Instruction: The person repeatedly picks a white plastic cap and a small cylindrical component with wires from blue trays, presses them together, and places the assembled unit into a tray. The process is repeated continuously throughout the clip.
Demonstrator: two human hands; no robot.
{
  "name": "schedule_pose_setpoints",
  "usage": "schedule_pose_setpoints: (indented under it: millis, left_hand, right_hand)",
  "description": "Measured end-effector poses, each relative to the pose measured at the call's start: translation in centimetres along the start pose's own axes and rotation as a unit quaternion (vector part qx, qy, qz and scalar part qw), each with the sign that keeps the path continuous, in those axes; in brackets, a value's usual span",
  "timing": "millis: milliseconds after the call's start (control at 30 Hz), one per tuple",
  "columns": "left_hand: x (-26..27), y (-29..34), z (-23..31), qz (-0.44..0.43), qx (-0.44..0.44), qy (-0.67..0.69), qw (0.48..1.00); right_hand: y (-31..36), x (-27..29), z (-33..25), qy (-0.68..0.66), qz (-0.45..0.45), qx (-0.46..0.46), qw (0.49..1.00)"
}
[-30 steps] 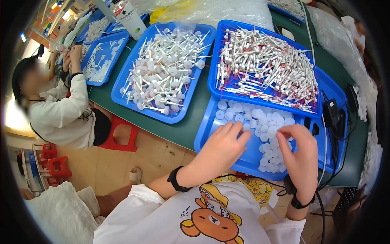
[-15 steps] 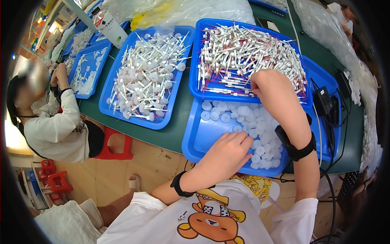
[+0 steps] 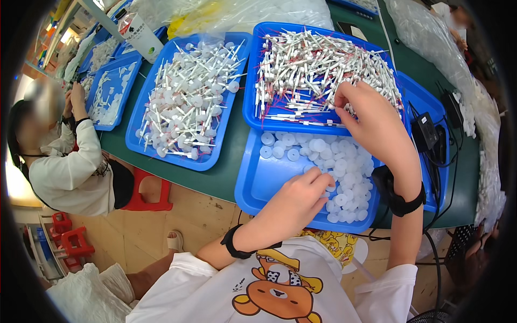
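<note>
My right hand (image 3: 372,116) reaches into the near part of a blue tray (image 3: 249,102) heaped with thin white sticks (image 3: 318,59) that have red wire-like ends. Its thumb and forefinger are bent together among the sticks; what they pinch is too small to make out. Below, my left hand (image 3: 297,198) rests over a lower blue tray (image 3: 249,177) of translucent white discs (image 3: 347,185) with small centre holes. Its fingers are curled in at the pile, and their tips are partly hidden. The stick tray overlaps the far edge of the disc tray.
On the left stands a blue tray (image 3: 133,121) of sticks joined to discs. Beyond it are a white carton (image 3: 141,37) and clear plastic sheeting (image 3: 258,15). Black adapters and cables (image 3: 425,132) lie at right. Another person (image 3: 67,161) works at far left.
My right hand has shifted right and slightly away from me over the sticks. The left hand has moved a little rightward over the discs, its fingers more curled. The whole view has shifted slightly.
</note>
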State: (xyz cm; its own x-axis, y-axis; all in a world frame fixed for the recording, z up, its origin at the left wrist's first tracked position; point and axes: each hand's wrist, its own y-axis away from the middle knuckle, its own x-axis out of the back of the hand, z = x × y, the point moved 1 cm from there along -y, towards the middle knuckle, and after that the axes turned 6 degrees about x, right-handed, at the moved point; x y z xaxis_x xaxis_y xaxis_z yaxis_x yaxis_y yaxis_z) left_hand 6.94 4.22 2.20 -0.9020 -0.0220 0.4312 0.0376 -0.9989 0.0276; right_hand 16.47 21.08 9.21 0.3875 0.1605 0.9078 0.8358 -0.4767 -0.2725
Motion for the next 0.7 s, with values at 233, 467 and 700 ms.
schedule_pose_setpoints:
  millis: [233, 467, 700]
  left_hand:
    - [3.1, 0.4, 0.4, 0.024, 0.023, 0.094, 0.995]
    - [3.6, 1.3, 1.0, 0.012, 0.01, 0.224, 0.974]
    - [3.5, 1.7, 2.1, -0.036, 0.161, 0.457, 0.874]
  right_hand:
    - [3.2, 1.7, -3.1, -0.204, 0.108, -0.078, 0.97]
    - [10.6, 1.8, -9.2, -0.113, 0.12, -0.109, 0.98]
    - [13.7, 0.9, -9.4, -0.115, 0.19, -0.11, 0.969]
